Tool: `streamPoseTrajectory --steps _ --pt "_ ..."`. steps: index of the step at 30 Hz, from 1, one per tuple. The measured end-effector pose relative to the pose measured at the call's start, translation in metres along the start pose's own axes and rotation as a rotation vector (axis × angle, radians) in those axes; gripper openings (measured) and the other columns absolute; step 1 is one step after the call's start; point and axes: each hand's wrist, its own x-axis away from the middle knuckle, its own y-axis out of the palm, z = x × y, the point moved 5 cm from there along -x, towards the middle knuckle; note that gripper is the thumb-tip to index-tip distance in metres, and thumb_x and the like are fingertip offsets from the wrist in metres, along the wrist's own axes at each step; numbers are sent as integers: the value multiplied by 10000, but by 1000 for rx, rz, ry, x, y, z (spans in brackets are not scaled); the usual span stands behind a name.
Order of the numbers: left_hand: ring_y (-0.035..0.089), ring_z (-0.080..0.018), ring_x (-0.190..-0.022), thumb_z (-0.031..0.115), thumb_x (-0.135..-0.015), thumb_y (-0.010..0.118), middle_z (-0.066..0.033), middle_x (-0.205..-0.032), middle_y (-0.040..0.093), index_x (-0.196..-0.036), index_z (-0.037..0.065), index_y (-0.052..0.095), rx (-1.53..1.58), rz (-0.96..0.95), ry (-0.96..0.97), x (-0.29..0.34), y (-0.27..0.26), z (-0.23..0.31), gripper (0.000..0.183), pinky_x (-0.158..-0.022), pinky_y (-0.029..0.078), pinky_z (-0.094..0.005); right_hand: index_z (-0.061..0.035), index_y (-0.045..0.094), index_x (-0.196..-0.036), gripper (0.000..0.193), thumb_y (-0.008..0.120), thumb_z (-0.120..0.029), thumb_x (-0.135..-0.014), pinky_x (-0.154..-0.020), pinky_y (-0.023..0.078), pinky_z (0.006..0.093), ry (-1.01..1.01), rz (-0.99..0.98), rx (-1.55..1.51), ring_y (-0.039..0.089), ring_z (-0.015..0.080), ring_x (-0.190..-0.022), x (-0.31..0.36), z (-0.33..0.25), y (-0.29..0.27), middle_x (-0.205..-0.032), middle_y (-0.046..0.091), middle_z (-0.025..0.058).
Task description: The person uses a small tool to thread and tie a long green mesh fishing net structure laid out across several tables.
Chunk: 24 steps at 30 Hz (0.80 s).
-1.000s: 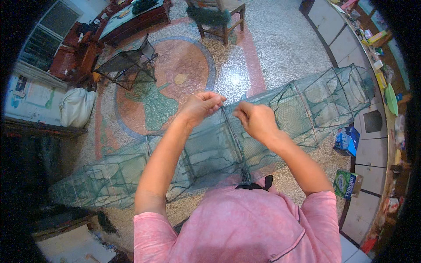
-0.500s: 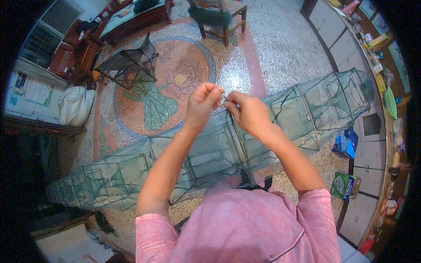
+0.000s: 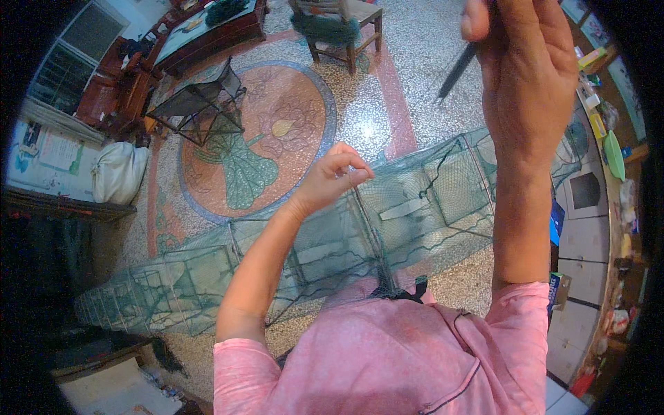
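Note:
A long, green mesh net trap [image 3: 332, 245] with rectangular frames stretches across the view in front of me. My left hand [image 3: 330, 181] is closed in a pinch at the upper end of one frame bar, over the net's far edge. What lies between its fingertips is too small to tell. My right hand [image 3: 526, 90] is raised at the upper right, large and close to the view. Its fingers are closed around a dark slender stick-like tool [image 3: 456, 72] that points down and left; its kind is not clear.
A black folding frame seat [image 3: 200, 104] and a wooden chair [image 3: 339, 34] stand beyond the net. White cabinets [image 3: 581, 238] line the right side, with a green basin [image 3: 614, 155] on top. A white sack [image 3: 119, 173] sits at the left.
My right hand has left my left hand and swung up and right, with the dark slender tool now showing in it. The left hand stays near the same frame bar, slightly lower.

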Motion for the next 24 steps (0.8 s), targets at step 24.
streamPoseTrajectory --steps 24 --pt "561 -76 -691 232 -860 561 -18 -844 610 -889 67 582 512 190 -471 -14 -11 -44 169 -607 437 -204 -88 618 -727 215 576 -286 -799 -522 443 438 484 -683 975 582 344 -604 178 129 -10 -638 595 144"
